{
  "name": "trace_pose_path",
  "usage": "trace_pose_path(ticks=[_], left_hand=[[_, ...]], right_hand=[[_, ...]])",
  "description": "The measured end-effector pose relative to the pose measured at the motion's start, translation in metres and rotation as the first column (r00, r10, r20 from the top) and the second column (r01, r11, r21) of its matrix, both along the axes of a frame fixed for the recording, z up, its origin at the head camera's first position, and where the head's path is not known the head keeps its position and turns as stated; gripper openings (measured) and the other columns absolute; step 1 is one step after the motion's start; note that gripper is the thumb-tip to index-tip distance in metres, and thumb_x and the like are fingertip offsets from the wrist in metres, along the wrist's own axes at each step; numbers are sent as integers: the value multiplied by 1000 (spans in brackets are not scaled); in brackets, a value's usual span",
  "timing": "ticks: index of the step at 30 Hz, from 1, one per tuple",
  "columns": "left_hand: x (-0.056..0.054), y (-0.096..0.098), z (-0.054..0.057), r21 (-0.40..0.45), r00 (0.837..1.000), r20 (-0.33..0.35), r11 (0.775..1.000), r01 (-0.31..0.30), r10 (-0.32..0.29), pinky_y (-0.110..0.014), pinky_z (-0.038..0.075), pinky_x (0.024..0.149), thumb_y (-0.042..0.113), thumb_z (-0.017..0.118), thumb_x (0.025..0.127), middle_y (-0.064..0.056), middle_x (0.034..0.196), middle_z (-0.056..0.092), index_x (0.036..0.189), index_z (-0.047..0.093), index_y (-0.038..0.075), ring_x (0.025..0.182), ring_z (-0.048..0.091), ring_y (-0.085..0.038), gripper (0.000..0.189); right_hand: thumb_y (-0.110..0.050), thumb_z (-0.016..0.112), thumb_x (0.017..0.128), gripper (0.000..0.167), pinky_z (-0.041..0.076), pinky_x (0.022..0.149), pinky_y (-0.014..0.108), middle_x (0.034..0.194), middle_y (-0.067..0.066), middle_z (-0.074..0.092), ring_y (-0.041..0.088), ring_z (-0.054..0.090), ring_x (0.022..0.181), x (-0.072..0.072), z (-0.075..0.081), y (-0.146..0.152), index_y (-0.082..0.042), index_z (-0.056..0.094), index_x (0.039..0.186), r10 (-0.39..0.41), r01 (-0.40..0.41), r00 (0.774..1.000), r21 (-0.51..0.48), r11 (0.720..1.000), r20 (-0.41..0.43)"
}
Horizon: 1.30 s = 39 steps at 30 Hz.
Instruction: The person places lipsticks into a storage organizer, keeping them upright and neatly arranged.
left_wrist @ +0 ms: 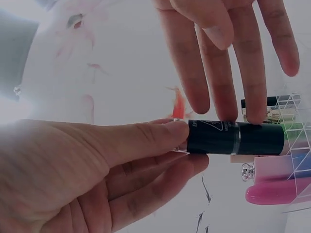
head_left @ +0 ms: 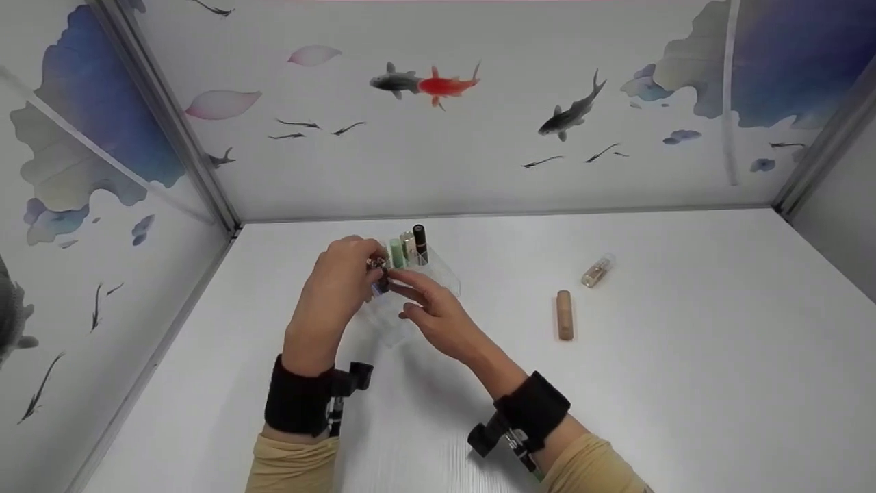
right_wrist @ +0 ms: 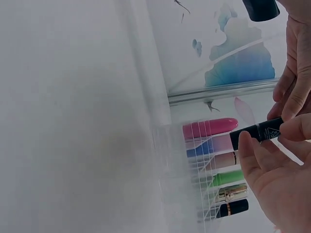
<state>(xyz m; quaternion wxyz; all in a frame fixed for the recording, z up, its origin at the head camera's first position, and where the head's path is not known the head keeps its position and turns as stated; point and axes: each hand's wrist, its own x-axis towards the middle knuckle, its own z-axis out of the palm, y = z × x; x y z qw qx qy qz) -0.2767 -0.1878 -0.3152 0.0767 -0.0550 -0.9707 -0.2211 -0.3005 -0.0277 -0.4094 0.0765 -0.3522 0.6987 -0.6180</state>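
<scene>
Left wrist view: the left hand [left_wrist: 97, 165] pinches one end of the black tube [left_wrist: 214, 137]; the right hand [left_wrist: 218, 53], at twelve o'clock, touches it with straight, spread fingers. The clear rack [head_left: 393, 333] is at three o'clock. Should the pinch slip, the tube may tilt and knock the pink tube [left_wrist: 274, 192] at four o'clock.

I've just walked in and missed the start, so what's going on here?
A person's left hand pinches a black tube by the clear organizer, while the right hand is beside it, its fingers apparently touching the tube's side. Other tubes stand in the organizer. To the right on the table, a tan tube and a clear-capped tube lie apart.
</scene>
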Motion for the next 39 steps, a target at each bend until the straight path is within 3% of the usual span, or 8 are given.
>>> trace_pose_path(ticks=[12,18,28,39], left_hand=[[-1,-1,0,-45,998,20,998,-51,52,-40,57,83,2,67,93,-16,112,69,113,70,0,96,68,-28,21],[-4,-3,-3,-66,998,29,997,-46,48,-41,56,83,2,66,93,-17,109,68,109,70,0,95,68,-30,16],[-10,-4,-13,-91,999,13,995,-34,36,-41,56,80,-2,67,92,-17,103,69,103,69,-1,91,67,-30,11],[-19,-10,-22,-120,997,19,990,-69,72,-41,57,75,-2,70,88,-16,97,75,99,72,0,82,71,-28,11]], right_hand=[[9,41,97,53,54,98,47,156,22,38,37,45,142,0,-5,-15,3,39,149,-7,7,1000,-2,1000,26],[6,40,99,53,54,99,40,159,21,35,34,42,145,0,-6,-14,1,36,152,17,-18,999,37,999,34],[5,41,100,55,54,100,40,159,19,36,31,41,146,-4,-13,-15,2,32,153,25,-31,998,99,995,56],[7,42,97,59,52,103,39,161,18,33,33,40,146,-5,-21,-18,2,29,154,77,-84,994,96,992,75]])
